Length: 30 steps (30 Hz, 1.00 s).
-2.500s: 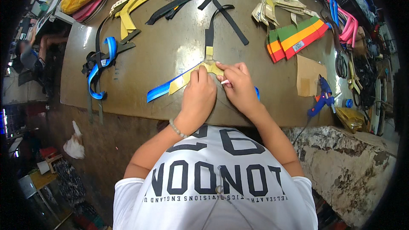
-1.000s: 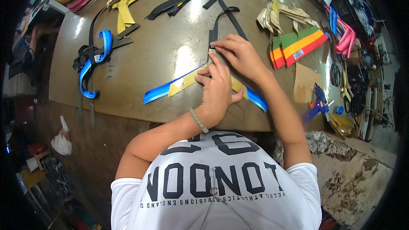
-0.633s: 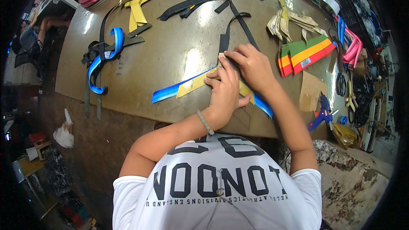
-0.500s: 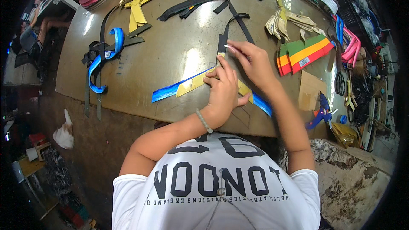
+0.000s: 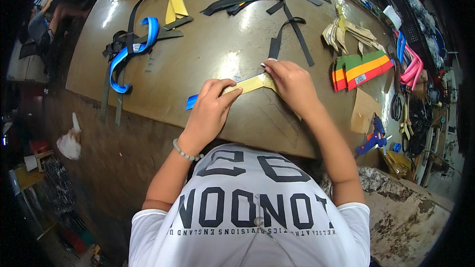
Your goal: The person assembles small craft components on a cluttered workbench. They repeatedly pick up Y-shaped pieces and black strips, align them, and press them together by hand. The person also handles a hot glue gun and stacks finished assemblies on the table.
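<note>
A Y-shaped strap piece [image 5: 253, 84], blue with a pale yellow layer on top, lies on the table in front of me. The fingers of my left hand [image 5: 210, 111] close around its left arm, thumb on the yellow face. My right hand [image 5: 293, 83] pinches at the upper joint, where a black strap [image 5: 275, 48] runs away from me. Something small and white shows at the right fingertips; I cannot tell whether it is a nail or a separate bit. My right hand hides the other arm of the piece.
Blue straps with black webbing [image 5: 121, 64] lie at the left. Yellow Y-shaped pieces [image 5: 177, 2] and black straps with a coloured band [image 5: 247, 1] lie at the back. Striped pieces [image 5: 363, 69], cardboard [image 5: 365, 111] and a blue glue gun [image 5: 374, 136] are at the right.
My left hand has moved left from the joint onto the left arm of the strap piece. My right fingers have come down to the joint. The view has shifted slightly.
</note>
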Available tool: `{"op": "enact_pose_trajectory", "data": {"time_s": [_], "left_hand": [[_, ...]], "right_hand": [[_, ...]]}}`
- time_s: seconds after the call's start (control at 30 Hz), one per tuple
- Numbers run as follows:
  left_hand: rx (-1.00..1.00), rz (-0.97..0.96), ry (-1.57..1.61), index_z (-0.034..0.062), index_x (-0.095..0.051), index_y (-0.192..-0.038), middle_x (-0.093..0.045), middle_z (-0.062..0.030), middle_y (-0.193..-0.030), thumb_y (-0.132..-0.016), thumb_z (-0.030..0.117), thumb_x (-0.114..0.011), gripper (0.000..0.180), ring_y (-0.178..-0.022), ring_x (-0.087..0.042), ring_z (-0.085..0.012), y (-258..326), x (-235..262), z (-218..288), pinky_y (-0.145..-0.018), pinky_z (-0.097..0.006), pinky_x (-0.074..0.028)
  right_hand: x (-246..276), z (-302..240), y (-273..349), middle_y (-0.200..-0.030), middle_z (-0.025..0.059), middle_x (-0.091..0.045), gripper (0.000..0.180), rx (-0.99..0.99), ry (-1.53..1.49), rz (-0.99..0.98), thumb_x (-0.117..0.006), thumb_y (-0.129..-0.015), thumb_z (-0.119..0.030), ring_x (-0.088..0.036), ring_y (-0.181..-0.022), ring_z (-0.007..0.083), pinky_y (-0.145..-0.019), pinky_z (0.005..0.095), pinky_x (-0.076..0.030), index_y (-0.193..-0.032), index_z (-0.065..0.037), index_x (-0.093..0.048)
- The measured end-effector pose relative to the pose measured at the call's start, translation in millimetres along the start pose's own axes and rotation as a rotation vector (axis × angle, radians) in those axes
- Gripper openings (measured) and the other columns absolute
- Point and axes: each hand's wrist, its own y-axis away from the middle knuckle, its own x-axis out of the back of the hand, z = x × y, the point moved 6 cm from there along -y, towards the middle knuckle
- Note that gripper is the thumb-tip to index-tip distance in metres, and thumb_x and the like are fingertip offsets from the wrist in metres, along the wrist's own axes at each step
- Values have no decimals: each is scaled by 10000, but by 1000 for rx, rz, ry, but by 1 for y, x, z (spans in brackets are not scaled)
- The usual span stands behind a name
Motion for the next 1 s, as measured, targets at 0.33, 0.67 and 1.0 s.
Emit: {"op": "enact_pose_trajectory", "data": {"time_s": [0.33, 0.67, 1.0], "left_hand": [[-116, -5, -459, -137, -573, -1161, -547, -278, -1209, -809, 76, -588, 412, -1196, -486, -392, 21, -42, 29, -1063, -436, -387], [-55, 33, -144, -107, -556, -1208, -531, -315, -1219, -801, 213, -641, 525, -1259, -415, -480, 36, -47, 20, -1135, -515, -280], [135, -169, 262, -81, -515, -1265, -521, -303, -1240, -792, 200, -633, 562, -1252, -434, -436, 42, -52, 10, -1144, -515, -250]], "right_hand": [[-6, -55, -15, -909, 141, -624, 137, -64, -162, -39, -608, -887, -153, -583, -909, 330, -784, 424, -495, -955, -48, -664], [-49, -88, -27, -917, 130, -591, 101, -23, -14, -267, -612, -817, -106, -561, -900, 312, -728, 398, -522, -851, -12, -629], [-55, -113, -15, -875, 187, -600, 142, 57, -80, -351, -619, -767, -61, -572, -902, 343, -758, 404, -516, -855, 46, -649]]}}
